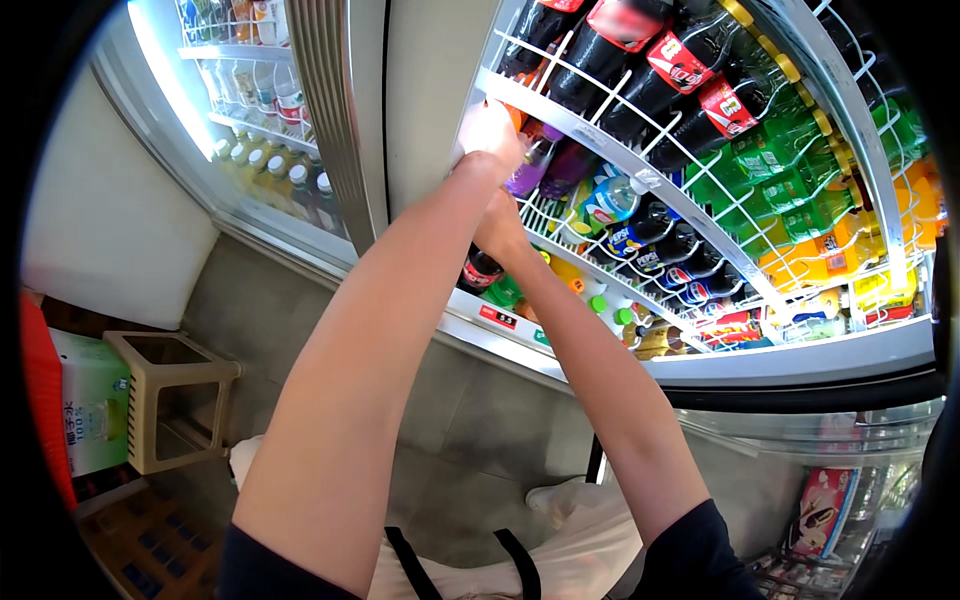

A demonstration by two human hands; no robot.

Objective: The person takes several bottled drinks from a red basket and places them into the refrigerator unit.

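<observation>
Both arms reach into an open drinks refrigerator. My left hand (pixel 489 136) is at the left end of a wire shelf (pixel 592 135), against the inner wall and beside orange and purple bottles; glare and the wrist hide its fingers. Just below it, my right hand (pixel 496 217) is bent inward, its fingers hidden behind the left wrist. What either hand grips cannot be made out. Close by are a purple drink bottle (pixel 529 166), a blue-labelled bottle (pixel 611 201) and a dark cola bottle (pixel 480 270). Several Pepsi bottles (pixel 630 236) lie to the right.
Large cola bottles (pixel 679 64) and green soda bottles (pixel 780 180) fill the upper shelf. A second refrigerator with a ribbed metal door edge (pixel 326 112) stands left. A beige plastic stool (pixel 180 397) and a green-and-white carton (pixel 94 401) are at lower left. The glass door (pixel 750 435) is at right.
</observation>
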